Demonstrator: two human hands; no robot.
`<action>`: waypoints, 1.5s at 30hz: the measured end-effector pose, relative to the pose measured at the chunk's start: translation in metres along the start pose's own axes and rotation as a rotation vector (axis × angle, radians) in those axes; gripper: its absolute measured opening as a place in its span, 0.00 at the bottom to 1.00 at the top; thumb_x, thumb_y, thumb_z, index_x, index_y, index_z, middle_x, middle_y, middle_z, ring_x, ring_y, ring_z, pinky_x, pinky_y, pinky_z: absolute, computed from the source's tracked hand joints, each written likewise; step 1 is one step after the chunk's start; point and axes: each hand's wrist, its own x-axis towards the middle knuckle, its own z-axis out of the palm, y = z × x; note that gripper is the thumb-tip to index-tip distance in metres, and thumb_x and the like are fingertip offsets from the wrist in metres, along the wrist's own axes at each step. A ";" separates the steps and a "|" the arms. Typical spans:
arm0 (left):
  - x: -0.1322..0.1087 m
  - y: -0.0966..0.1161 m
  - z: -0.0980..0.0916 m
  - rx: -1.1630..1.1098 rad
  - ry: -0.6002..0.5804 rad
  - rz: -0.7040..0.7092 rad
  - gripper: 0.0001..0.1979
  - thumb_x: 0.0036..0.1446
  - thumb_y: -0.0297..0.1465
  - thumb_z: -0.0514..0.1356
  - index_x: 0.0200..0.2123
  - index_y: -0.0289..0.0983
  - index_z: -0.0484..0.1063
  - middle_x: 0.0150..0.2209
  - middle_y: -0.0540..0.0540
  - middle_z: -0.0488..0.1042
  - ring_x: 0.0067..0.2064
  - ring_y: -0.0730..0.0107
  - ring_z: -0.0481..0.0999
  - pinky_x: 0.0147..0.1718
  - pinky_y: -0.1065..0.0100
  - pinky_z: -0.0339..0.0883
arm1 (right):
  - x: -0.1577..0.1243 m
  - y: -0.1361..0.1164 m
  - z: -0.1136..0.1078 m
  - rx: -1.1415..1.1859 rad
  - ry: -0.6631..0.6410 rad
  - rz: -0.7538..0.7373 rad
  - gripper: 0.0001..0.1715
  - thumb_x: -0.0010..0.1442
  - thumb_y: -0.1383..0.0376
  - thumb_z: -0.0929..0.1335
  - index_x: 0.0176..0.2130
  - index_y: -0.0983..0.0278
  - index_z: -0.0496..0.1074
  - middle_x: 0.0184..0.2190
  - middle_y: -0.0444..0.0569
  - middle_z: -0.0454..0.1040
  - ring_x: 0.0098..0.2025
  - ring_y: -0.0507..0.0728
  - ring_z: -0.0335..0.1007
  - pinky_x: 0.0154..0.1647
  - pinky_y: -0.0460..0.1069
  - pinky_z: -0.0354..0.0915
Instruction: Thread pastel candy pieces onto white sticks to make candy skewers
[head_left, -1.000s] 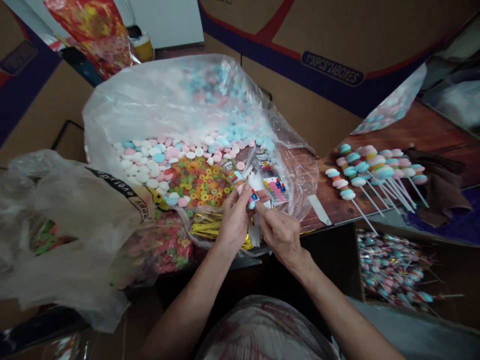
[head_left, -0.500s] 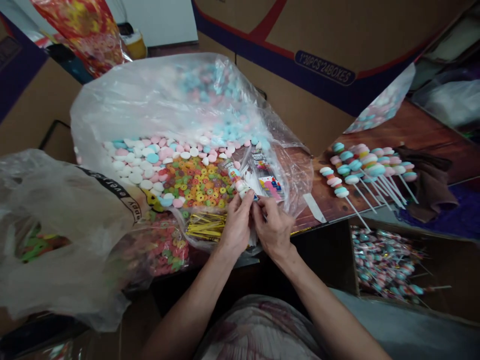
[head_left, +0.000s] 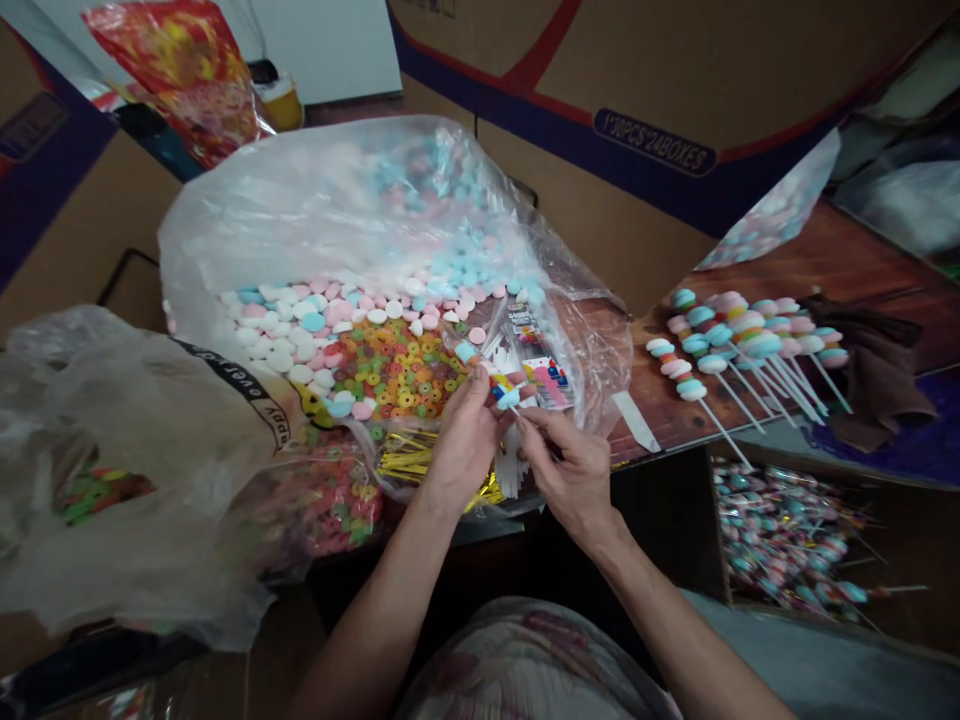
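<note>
My left hand [head_left: 463, 440] is closed around a stack of round candies [head_left: 501, 392] threaded on a thin white stick. My right hand [head_left: 571, 462] pinches the lower end of that stick, fingers closed. Both hands hover at the mouth of a big clear plastic bag [head_left: 315, 210] full of pink, white and blue candy discs [head_left: 300, 320] and small coloured ring candies [head_left: 397, 365]. Printed clear wrappers [head_left: 544, 365] and loose white sticks [head_left: 511, 468] lie just beyond my fingers. Gold twist ties [head_left: 409, 455] lie under my left hand.
Finished candy skewers [head_left: 739, 340] lie in a row on the wooden table at the right. A cardboard box [head_left: 787, 540] of wrapped skewers sits below them. A crumpled plastic bag [head_left: 150, 460] with ring candies fills the left. Large cartons [head_left: 637, 120] stand behind. A brown cloth [head_left: 877, 370] lies far right.
The candy stack has tilted lower and more to the right in my left hand. My right hand has slid down and right along the stick.
</note>
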 end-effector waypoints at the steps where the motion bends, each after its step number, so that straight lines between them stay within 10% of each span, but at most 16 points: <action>1: 0.000 0.001 -0.001 0.003 0.027 0.029 0.16 0.50 0.42 0.69 0.36 0.38 0.73 0.35 0.46 0.79 0.40 0.65 0.80 0.38 0.66 0.71 | -0.001 0.002 0.001 -0.085 -0.001 -0.080 0.09 0.65 0.67 0.66 0.40 0.65 0.76 0.26 0.45 0.77 0.23 0.49 0.70 0.27 0.44 0.66; 21: -0.003 -0.008 0.006 -0.029 0.060 0.033 0.08 0.50 0.31 0.68 0.28 0.33 0.74 0.28 0.48 0.75 0.36 0.68 0.78 0.39 0.68 0.70 | -0.006 0.021 0.010 -0.360 -0.067 -0.403 0.20 0.67 0.73 0.62 0.56 0.70 0.72 0.29 0.51 0.80 0.29 0.53 0.76 0.34 0.46 0.71; 28: -0.003 -0.009 0.008 -0.037 0.093 0.022 0.07 0.49 0.28 0.68 0.29 0.31 0.74 0.28 0.48 0.75 0.33 0.72 0.76 0.38 0.70 0.69 | -0.007 0.016 0.017 -0.318 0.030 -0.242 0.14 0.68 0.68 0.62 0.51 0.69 0.71 0.36 0.56 0.81 0.33 0.55 0.78 0.35 0.47 0.71; 36: -0.004 -0.003 0.007 0.012 0.033 0.019 0.10 0.47 0.30 0.70 0.31 0.32 0.75 0.29 0.48 0.75 0.34 0.70 0.77 0.38 0.69 0.69 | -0.016 0.000 0.003 -0.160 -0.148 0.006 0.10 0.67 0.68 0.62 0.33 0.63 0.68 0.20 0.40 0.67 0.19 0.47 0.60 0.22 0.42 0.57; 45: -0.009 -0.019 -0.005 0.273 0.050 0.079 0.15 0.52 0.41 0.67 0.35 0.35 0.75 0.32 0.48 0.76 0.37 0.70 0.75 0.39 0.70 0.67 | -0.004 0.002 0.015 -0.079 -0.066 0.050 0.10 0.67 0.66 0.61 0.38 0.63 0.70 0.35 0.50 0.77 0.30 0.52 0.73 0.33 0.45 0.65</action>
